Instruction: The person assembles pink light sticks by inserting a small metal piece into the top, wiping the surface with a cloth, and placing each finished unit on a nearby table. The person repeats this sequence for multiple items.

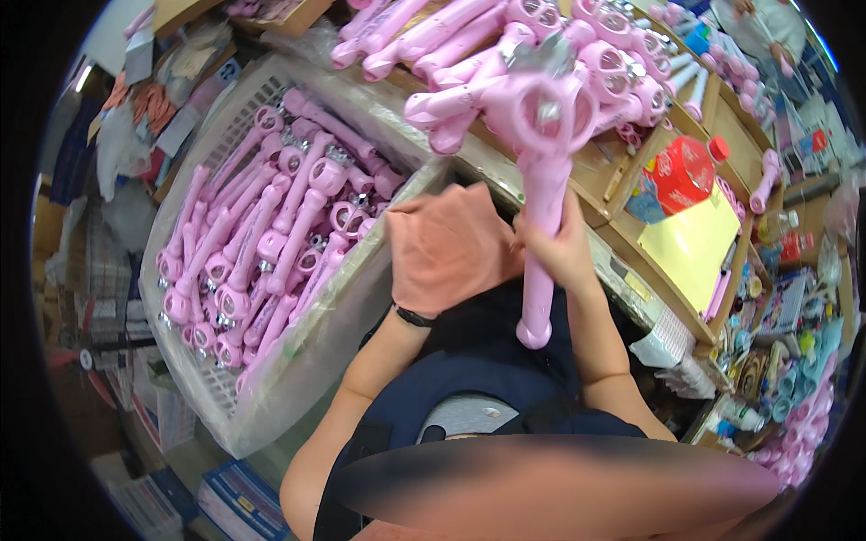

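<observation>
My right hand [566,251] is closed round the shaft of a pink plastic wand [546,194], held upright in front of me. Its wide ring-shaped head points away, with a blurred silvery part at the far end, and its rounded butt hangs down toward my lap. To the left of it, a salmon-coloured cloth [451,243] is draped over my left hand and hides its fingers. A dark band [414,316] circles that wrist. The cloth's right edge comes close to the wand and my right fingers; whether they touch I cannot tell.
A plastic-lined white crate [271,410] full of similar pink wands stands at left. More wands [451,41] are heaped on the bench ahead. On the right lie a red-labelled bottle [683,176], yellow paper [695,243] and wooden tray edges. Blue-and-white boxes [242,500] sit at lower left.
</observation>
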Available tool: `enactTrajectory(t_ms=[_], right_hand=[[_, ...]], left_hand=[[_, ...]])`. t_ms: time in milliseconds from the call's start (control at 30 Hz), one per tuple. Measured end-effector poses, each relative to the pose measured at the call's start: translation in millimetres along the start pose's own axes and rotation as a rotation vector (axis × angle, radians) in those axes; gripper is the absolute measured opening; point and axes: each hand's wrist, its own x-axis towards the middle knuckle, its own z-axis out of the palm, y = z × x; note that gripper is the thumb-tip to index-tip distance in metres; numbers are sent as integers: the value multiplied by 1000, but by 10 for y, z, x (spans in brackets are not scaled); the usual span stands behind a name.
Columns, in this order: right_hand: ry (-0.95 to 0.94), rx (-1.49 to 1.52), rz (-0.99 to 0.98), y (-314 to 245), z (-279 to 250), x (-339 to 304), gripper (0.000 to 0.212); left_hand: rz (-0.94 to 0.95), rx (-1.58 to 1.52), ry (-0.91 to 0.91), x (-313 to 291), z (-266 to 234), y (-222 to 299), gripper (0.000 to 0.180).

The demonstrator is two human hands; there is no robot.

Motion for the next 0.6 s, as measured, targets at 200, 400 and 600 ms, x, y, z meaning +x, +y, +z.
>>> enactTrajectory(t_ms=[200, 400, 600], right_hand=[[-231, -800, -170, 222, 376, -478, 72], [-233, -1012, -187, 240, 465, -573, 79], [-144, -1132, -189, 259, 506, -585, 82]], left_hand=[[405, 294, 752, -32, -325, -331, 49], [-102, 23, 731, -100, -397, -162, 47], [20, 315, 846, -99, -225, -158, 37]])
